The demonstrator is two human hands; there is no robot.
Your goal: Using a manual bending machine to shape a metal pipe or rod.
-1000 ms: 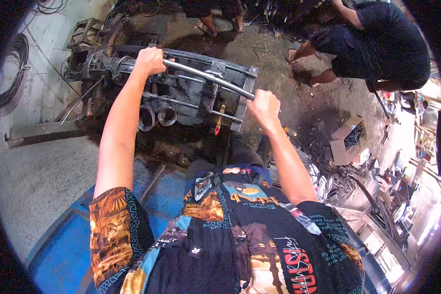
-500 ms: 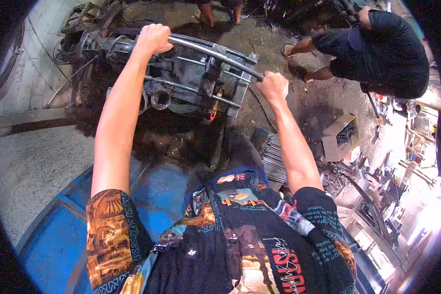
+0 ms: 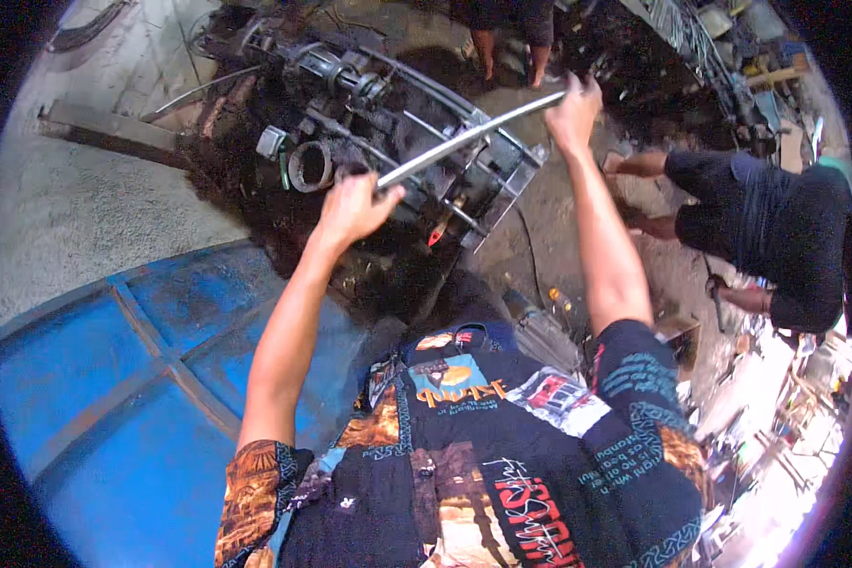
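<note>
1. Head view: the left hand [image 3: 355, 208] is grasping the lower end of a metal rod [image 3: 473, 135].
2. The right hand [image 3: 576, 115] is grasping its upper end.
3. The rod is slanting across the dark machine [image 3: 360, 87], a dark-clothed person [image 3: 776, 218] standing to the right.

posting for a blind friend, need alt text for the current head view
A left hand and a right hand hold a metal rod slanting up rightward, dark machinery beyond it. A blue panel fills the lower left; someone in dark clothes is at right.
</note>
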